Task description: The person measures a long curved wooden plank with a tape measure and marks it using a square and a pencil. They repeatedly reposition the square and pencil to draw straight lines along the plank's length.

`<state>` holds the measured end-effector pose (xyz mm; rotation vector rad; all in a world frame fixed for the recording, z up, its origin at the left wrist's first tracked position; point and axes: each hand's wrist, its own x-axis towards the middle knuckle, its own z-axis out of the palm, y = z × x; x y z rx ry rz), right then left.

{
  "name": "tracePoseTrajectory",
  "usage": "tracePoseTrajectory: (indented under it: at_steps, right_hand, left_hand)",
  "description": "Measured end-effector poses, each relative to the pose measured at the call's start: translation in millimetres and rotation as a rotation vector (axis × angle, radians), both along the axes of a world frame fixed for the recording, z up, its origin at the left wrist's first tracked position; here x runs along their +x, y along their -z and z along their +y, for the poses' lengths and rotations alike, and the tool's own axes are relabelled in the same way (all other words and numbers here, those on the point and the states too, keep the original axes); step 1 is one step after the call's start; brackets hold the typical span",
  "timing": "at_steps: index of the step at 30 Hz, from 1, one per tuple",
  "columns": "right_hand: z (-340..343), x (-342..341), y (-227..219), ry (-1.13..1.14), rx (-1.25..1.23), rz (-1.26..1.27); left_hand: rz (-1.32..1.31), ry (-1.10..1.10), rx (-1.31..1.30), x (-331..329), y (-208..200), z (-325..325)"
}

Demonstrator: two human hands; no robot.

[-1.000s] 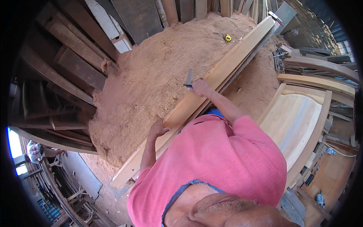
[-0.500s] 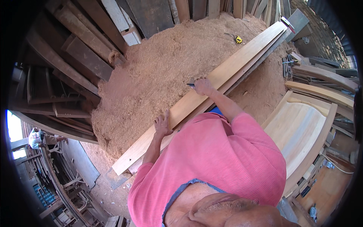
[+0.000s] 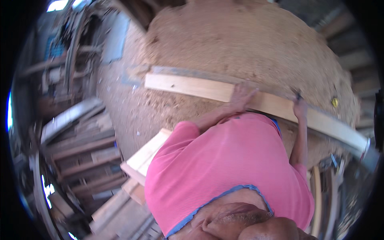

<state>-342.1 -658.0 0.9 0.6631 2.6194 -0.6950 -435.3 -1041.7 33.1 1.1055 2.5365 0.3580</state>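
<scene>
Head view, blurred by motion, has swung round since half a second ago: the long pale plank (image 3: 208, 90) that ran up toward the upper right now lies nearly level across the middle, over the sawdust floor (image 3: 248, 44).

Nearest the camera is the person's pink shirt (image 3: 224, 168), which hides the lower part of both arms. The left hand (image 3: 241, 97) lies flat and spread on the plank's near edge, pressing rather than gripping, much as it did before. The right hand (image 3: 300, 107) is closed at the plank's edge farther right, around a small dark tool (image 3: 298, 96) that is too blurred to name.

Left of the shirt lie short pale offcuts (image 3: 146, 156), and beyond them stacked dark boards (image 3: 84, 148). A small yellow object (image 3: 334, 102) sits on the sawdust beyond the plank's right end.
</scene>
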Motion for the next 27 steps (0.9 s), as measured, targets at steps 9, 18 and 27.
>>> tracePoseTrajectory:
  at_steps: [9,18,27]
  right_hand:
    - [-28.7,-155.6,-57.9,-0.072,-0.062,0.323]
    - [-173.8,-285.1,-122.8,0.097,-0.466,0.710]
    - [-282.2,-283.1,-61.1,0.166,-0.735,0.269]
  left_hand:
    - [-0.093,-0.550,0.003,42.0,10.9,-18.3]
    - [0.055,-0.978,-0.096,-27.3,36.1,-205.4]
    - [0.107,-1.357,-0.354,-170.8,6.5,-497.9]
